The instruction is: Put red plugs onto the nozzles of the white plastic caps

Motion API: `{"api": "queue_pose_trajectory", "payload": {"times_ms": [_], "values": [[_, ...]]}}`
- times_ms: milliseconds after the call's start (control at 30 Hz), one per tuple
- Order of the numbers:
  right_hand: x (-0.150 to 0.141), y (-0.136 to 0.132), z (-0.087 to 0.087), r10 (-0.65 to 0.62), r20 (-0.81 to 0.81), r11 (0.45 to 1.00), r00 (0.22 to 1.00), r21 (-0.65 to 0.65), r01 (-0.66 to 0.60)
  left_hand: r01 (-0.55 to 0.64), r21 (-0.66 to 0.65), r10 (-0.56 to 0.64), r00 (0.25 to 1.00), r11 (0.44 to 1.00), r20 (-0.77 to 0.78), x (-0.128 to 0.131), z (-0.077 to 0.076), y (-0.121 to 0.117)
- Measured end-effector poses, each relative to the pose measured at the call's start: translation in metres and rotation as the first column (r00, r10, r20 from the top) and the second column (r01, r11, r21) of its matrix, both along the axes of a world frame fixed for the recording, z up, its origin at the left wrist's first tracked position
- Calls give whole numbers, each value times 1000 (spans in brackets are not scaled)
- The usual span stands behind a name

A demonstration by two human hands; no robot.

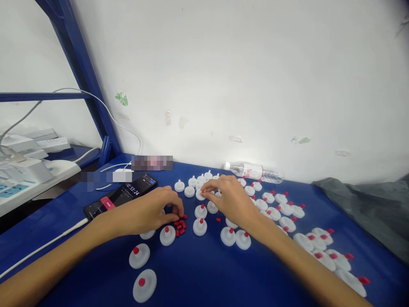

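Note:
Many white round plastic caps [200, 227] lie on the blue table [204, 277], several with a small red plug in the middle. My left hand [153, 211] rests palm down with its fingers curled over a little pile of loose red plugs [180, 224]. My right hand [231, 198] reaches into a cluster of plain white caps [189, 191] at the back, its fingertips pinched on one white cap [201, 195]. More capped pieces with red plugs [322, 238] trail along my right forearm.
A black phone [123, 196] showing a timer lies at the left with a white cable [41, 249] plugged in. A clear water bottle [254, 172] lies by the white wall. A grey cloth [367, 204] covers the right side. A blue frame [79, 72] and white boxes [25, 166] stand left.

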State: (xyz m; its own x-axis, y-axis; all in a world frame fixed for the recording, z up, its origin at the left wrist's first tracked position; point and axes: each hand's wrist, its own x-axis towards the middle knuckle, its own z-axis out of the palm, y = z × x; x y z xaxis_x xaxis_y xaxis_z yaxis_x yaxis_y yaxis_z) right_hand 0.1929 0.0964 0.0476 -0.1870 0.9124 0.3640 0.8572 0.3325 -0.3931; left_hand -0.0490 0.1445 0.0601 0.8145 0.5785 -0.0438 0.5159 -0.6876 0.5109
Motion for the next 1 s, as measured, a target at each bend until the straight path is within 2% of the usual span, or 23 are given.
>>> {"api": "queue_pose_trajectory", "payload": {"times_ms": [233, 400, 600, 800, 1000], "values": [[5, -2, 2, -11, 99, 1000, 995, -4, 11, -14, 60, 12, 1000, 998, 25, -1, -7, 5], [11, -5, 0, -18, 228, 1000, 974, 21, 13, -67, 104, 59, 995, 992, 76, 0, -10, 7], [12, -6, 0, -122, 319, 991, 940, 90, 98, -108, 121, 86, 981, 987, 173, 5, -6, 6], [18, -5, -2, 35, 392, 999, 919, 13, -43, -158, 150, 116, 960, 976, 256, 8, -6, 6], [15, -3, -5, -38, 353, 999, 935, 38, 27, -195, 170, 136, 942, 966, 307, 11, -3, 2]]}}
